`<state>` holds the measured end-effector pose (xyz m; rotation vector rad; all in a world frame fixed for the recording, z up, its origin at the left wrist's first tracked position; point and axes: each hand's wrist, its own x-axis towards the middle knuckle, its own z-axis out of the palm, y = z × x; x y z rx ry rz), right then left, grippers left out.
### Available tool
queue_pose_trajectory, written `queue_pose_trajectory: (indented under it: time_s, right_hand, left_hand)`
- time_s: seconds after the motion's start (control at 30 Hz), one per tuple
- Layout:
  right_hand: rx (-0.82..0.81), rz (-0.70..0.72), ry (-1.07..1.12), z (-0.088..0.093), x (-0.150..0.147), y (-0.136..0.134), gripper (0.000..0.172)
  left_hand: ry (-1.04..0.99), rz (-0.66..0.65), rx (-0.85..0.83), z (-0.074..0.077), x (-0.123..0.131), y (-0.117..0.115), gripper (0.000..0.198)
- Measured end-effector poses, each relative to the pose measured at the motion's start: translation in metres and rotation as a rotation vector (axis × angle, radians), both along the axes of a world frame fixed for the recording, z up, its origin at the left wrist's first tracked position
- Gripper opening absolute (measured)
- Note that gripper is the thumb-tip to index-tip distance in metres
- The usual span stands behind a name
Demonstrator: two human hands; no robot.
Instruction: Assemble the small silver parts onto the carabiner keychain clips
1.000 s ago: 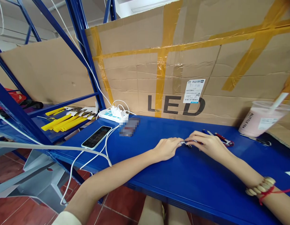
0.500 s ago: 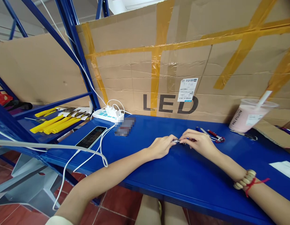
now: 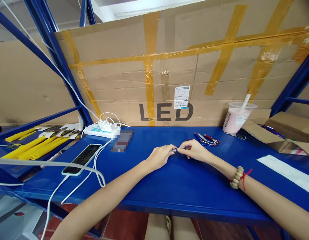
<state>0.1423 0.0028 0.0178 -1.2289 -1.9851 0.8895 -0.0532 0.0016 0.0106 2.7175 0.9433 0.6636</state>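
Note:
My left hand (image 3: pixel 159 156) and my right hand (image 3: pixel 196 151) meet at the middle of the blue shelf top (image 3: pixel 184 186). Both pinch the same small silvery pen-like item (image 3: pixel 174 150), one at each end, with the fingers curled closed. Just behind my right hand lie a few similar small pens or keychain lights (image 3: pixel 206 138) in blue and red. A beaded bracelet with a red string sits on my right wrist.
A phone (image 3: pixel 81 159) on a white cable and a white power strip (image 3: pixel 102 129) lie at the left. Yellow tubes (image 3: pixel 36 148) rest on the lower left shelf. A pink drink cup (image 3: pixel 236 117) stands at the back right beside an open cardboard box (image 3: pixel 281 133). Taped cardboard backs the shelf.
The view has swung to the right, showing the box and a white strip on the right. Both hands stay together on the small item at mid-shelf.

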Motion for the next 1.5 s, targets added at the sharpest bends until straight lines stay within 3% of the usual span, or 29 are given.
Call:
queue_pose_trajectory:
  time_s: [0.43,0.6,0.67,0.83,1.03,1.23,1.37,1.5]
  right_hand:
    - [0.151,-0.051,0.004,0.009,0.005,0.001,0.039]
    - [0.467,-0.27,-0.34,0.02,0.03,0.007,0.026]
    - [0.544,-0.29,-0.504,0.023,0.043,0.011,0.021]
    - [0.436,-0.256,-0.699,0.023,0.063,0.019,0.017]
    - [0.195,-0.135,-0.679,0.024,0.065,0.017,0.014]
    - [0.164,-0.165,-0.591,0.022,0.064,0.015,0.036]
    - [0.211,-0.175,-0.61,0.016,0.063,0.016,0.041]
    - [0.28,-0.166,-0.603,0.012,0.062,0.018,0.042]
  left_hand:
    - [0.06,0.119,0.059,0.006,0.007,-0.002,0.024]
    - [0.026,0.129,0.055,0.01,0.01,-0.004,0.023]
    - [0.036,0.1,0.055,0.01,0.009,-0.003,0.022]
    - [0.107,0.043,0.084,0.008,0.008,-0.001,0.023]
    - [0.153,0.02,0.069,0.003,0.006,0.003,0.028]
    - [0.187,0.023,0.073,0.003,0.005,0.004,0.029]
    - [0.146,0.025,0.197,0.012,0.002,-0.008,0.03]
    - [0.028,-0.003,0.435,0.032,0.004,-0.021,0.026]
